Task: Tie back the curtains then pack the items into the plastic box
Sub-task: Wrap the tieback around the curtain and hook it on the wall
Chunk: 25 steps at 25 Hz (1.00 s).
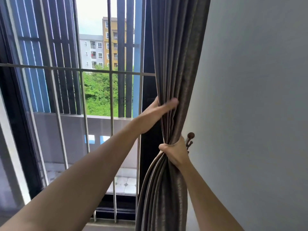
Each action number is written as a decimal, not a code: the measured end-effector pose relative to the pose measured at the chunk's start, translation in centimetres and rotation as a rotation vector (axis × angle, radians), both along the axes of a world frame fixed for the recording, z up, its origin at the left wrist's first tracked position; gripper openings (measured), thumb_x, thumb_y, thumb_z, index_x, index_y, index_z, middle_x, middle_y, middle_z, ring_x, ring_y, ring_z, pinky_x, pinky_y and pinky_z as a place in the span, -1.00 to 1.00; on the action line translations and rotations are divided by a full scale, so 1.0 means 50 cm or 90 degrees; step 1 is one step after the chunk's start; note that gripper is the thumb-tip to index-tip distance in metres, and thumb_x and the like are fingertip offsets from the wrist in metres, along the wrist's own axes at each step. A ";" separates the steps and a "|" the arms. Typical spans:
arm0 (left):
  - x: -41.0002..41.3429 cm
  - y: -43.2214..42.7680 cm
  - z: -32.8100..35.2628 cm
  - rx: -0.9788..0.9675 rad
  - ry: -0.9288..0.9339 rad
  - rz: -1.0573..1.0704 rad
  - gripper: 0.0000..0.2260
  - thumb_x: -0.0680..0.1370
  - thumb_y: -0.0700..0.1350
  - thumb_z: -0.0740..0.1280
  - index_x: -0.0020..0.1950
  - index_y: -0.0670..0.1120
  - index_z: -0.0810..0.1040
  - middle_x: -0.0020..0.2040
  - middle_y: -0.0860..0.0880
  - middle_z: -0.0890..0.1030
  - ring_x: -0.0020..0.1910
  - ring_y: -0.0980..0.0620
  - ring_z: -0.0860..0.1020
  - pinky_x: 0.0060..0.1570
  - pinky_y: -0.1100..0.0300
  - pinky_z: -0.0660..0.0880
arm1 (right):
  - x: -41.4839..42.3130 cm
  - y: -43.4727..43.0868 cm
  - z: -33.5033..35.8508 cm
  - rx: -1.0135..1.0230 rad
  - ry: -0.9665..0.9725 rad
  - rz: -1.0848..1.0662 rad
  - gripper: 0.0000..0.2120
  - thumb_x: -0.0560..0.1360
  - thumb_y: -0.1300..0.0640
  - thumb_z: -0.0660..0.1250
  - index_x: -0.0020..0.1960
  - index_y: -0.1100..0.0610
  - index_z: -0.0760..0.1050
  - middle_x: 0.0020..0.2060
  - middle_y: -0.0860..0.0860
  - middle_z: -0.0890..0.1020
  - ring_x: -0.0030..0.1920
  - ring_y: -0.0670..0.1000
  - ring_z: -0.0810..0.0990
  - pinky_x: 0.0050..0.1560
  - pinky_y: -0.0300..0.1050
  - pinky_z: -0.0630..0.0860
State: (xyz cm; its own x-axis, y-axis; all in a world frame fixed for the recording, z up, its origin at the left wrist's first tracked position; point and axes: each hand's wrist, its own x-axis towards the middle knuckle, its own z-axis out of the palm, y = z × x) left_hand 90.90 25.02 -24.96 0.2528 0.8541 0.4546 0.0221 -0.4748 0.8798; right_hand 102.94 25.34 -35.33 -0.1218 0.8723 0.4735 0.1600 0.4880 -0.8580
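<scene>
Head view, looking at right side of a window; grey-brown curtain (175,64) drawn to the right edge of the opening, hanging in close pleats beside pale grey wall (250,97); cloth pinched into a narrow waist low down, fanning out again above and below. Right hand (175,153) clamped round that waist, thumb wrapped across the front of the bunched folds, other fingers out of sight behind the cloth; full gathered width seemingly held in this grip. Just right of the knuckles, a dark brown wall hook (190,138) with round knob, fixed to the wall, close to the hand; contact with curtain or hand not discernible. Left hand (158,110) higher up on the curtain's window-side edge, arm stretched diagonally from lower left; thumb laid fairly straight across the front pleats, remaining fingers slipped behind the edge and mostly hidden, cloth caught between; slight blur at the fingertips. Behind, pale metal window bars (110,72) in upright and horizontal runs; dark frame at left; dark vertical slats beyond; grey and ochre apartment blocks (103,47) far off; green foliage below them; balcony parapet and patterned floor tiles (125,182) at bottom.
</scene>
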 end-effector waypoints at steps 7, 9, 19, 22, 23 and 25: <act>0.054 0.075 -0.150 -0.231 -0.003 0.238 -0.51 0.53 0.29 0.10 -0.04 -0.07 0.61 -0.21 -0.03 0.66 -0.33 0.10 0.62 -0.27 0.23 0.55 | 0.150 0.049 0.005 0.012 0.018 -0.031 -0.61 0.08 0.16 0.39 -0.11 0.23 0.52 -0.25 0.09 0.59 -0.20 0.07 0.62 -0.21 -0.15 0.54; 0.074 0.097 -0.205 -0.207 0.134 0.283 -0.60 0.56 0.19 0.17 -0.05 -0.09 0.62 -0.17 -0.07 0.66 -0.31 0.09 0.62 -0.21 0.19 0.59 | 0.184 0.059 0.013 0.028 0.012 -0.023 -0.76 0.10 0.16 0.39 -0.23 0.06 0.57 -0.34 -0.06 0.61 -0.28 -0.07 0.61 -0.26 -0.28 0.51; 0.179 0.177 -0.358 -0.174 0.404 0.316 -0.75 0.55 -0.05 0.28 0.16 -0.15 0.48 0.06 -0.10 0.59 0.01 -0.04 0.55 0.04 0.09 0.52 | 0.272 0.105 0.026 0.000 -0.043 -0.041 -0.77 0.13 0.16 0.40 -0.28 0.11 0.38 -0.35 0.03 0.44 -0.32 0.01 0.51 -0.39 -0.33 0.47; 0.192 0.177 -0.372 -0.187 0.370 0.251 -0.83 0.59 -0.12 0.20 0.14 -0.14 0.44 0.07 -0.14 0.58 0.00 -0.05 0.54 -0.05 0.14 0.48 | 0.279 0.106 0.028 0.000 -0.048 -0.031 -0.74 0.13 0.16 0.39 -0.23 0.16 0.41 -0.31 0.08 0.46 -0.28 0.05 0.52 -0.35 -0.29 0.50; 0.185 0.171 -0.371 -0.207 0.339 0.226 -0.84 0.59 -0.12 0.18 0.14 -0.13 0.43 0.05 -0.14 0.58 -0.03 -0.05 0.54 -0.07 0.11 0.49 | 0.279 0.108 0.026 -0.001 -0.049 -0.027 -0.72 0.13 0.16 0.39 -0.20 0.20 0.43 -0.29 0.11 0.47 -0.25 0.07 0.53 -0.32 -0.24 0.51; 0.149 0.158 -0.355 -0.220 0.304 0.226 -0.83 0.59 -0.06 0.19 0.12 -0.09 0.46 -0.02 -0.08 0.58 -0.09 0.00 0.56 -0.14 0.15 0.51 | 0.274 0.112 0.026 0.003 -0.054 -0.009 -0.68 0.14 0.18 0.39 -0.15 0.28 0.45 -0.26 0.15 0.48 -0.23 0.10 0.54 -0.25 -0.15 0.52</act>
